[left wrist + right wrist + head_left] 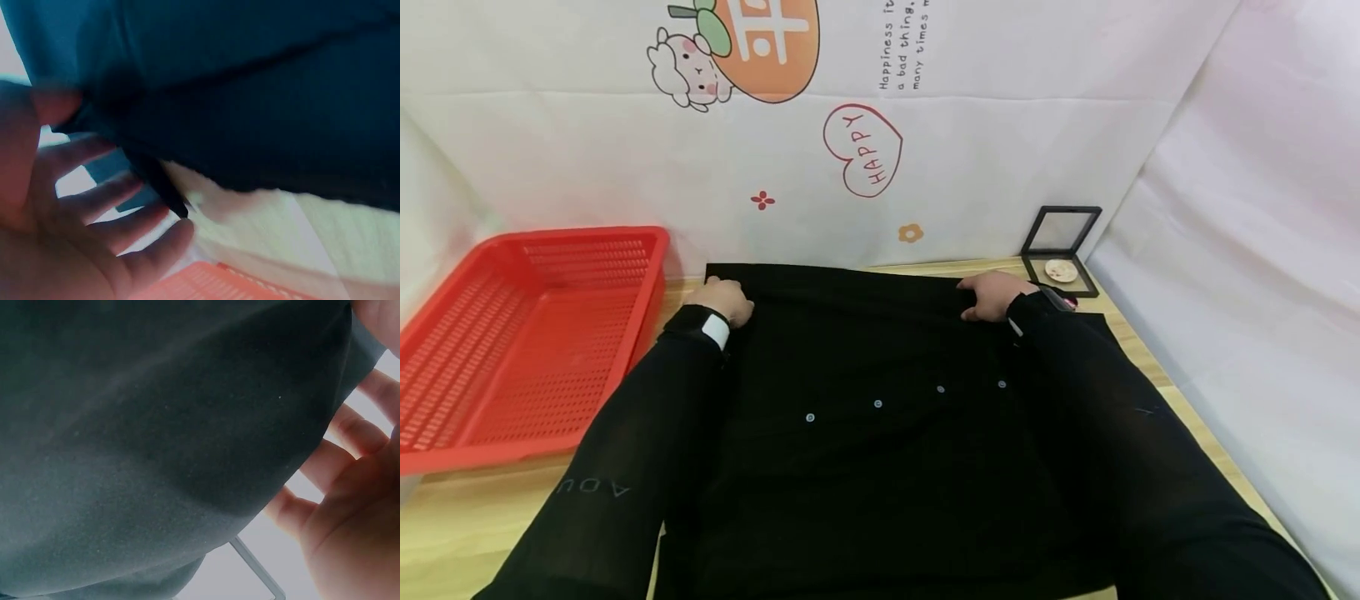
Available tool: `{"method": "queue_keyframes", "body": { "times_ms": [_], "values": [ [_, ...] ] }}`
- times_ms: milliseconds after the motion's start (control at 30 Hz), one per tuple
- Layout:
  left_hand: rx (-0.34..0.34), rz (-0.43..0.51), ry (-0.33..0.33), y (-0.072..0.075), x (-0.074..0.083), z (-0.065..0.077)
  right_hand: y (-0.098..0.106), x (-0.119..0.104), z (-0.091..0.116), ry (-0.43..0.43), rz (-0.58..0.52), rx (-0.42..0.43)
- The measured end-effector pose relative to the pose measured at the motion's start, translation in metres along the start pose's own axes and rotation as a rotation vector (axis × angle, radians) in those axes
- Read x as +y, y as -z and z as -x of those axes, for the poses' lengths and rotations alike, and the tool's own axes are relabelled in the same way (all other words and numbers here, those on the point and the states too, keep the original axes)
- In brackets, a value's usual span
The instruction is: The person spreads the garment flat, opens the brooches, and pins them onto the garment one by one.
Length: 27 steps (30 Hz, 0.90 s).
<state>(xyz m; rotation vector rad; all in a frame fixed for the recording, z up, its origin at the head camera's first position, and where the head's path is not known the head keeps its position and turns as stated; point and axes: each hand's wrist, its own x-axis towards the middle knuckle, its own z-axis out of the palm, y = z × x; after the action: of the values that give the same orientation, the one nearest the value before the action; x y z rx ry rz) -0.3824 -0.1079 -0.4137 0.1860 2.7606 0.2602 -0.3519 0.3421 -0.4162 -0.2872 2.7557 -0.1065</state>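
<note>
A black button-up shirt [880,475] lies spread over the table, a row of small pale buttons [877,403] running across it. At its far left corner my left hand [721,300] pinches the edge; in the left wrist view the thumb lies over the cloth and the other fingers [153,250] spread below it. My right hand [994,294] grips the far edge toward the right. Seen from the right wrist, the shirt's fabric [156,456] hangs in a loose fold from the thumb and fingers [331,462].
To the left stands a red plastic basket [651,308] with perforated walls. A small black hinged frame [1051,206] holding a round pale piece [1061,271] sits behind my right hand. White printed cloth [1000,158] rises along the back of the wooden table [467,517].
</note>
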Motion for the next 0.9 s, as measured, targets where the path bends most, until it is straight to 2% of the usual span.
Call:
{"method": "queue_keyframes", "body": {
  "times_ms": [67, 100, 233, 333, 433, 533, 600, 700, 767, 833, 900],
  "values": [
    [-0.050, -0.018, 0.001, 0.000, 0.001, 0.001, 0.000, 0.002, 0.000, -0.004, 0.001, -0.001],
    [-0.047, -0.021, 0.002, 0.000, 0.002, 0.001, 0.000, 0.002, 0.001, -0.004, 0.001, -0.001],
    [0.084, -0.031, -0.037, -0.001, 0.003, -0.001, -0.001, 0.002, 0.002, -0.006, -0.008, -0.002],
    [0.164, -0.012, -0.098, -0.004, 0.001, -0.003, -0.001, 0.000, 0.002, -0.006, -0.005, -0.007],
    [0.180, 0.094, -0.114, -0.006, -0.003, -0.006, 0.000, -0.001, 0.002, -0.008, -0.003, -0.016],
    [0.206, 0.211, -0.083, -0.005, -0.007, -0.007, 0.001, -0.002, 0.001, -0.006, -0.004, -0.013],
    [0.242, 0.235, -0.046, -0.005, -0.008, -0.006, 0.001, -0.002, -0.001, 0.001, -0.003, -0.008],
    [0.335, 0.172, 0.006, -0.007, 0.000, -0.002, 0.001, 0.000, -0.004, 0.008, -0.007, -0.009],
    [0.411, 0.085, 0.000, -0.011, 0.011, 0.001, 0.000, 0.002, -0.005, 0.017, -0.015, -0.011],
    [0.436, 0.003, -0.058, -0.015, 0.026, 0.004, 0.000, 0.005, -0.006, 0.024, -0.032, 0.007],
    [0.406, -0.072, -0.152, -0.019, 0.040, 0.006, 0.001, 0.005, -0.007, 0.042, -0.067, 0.068]
  ]
}}
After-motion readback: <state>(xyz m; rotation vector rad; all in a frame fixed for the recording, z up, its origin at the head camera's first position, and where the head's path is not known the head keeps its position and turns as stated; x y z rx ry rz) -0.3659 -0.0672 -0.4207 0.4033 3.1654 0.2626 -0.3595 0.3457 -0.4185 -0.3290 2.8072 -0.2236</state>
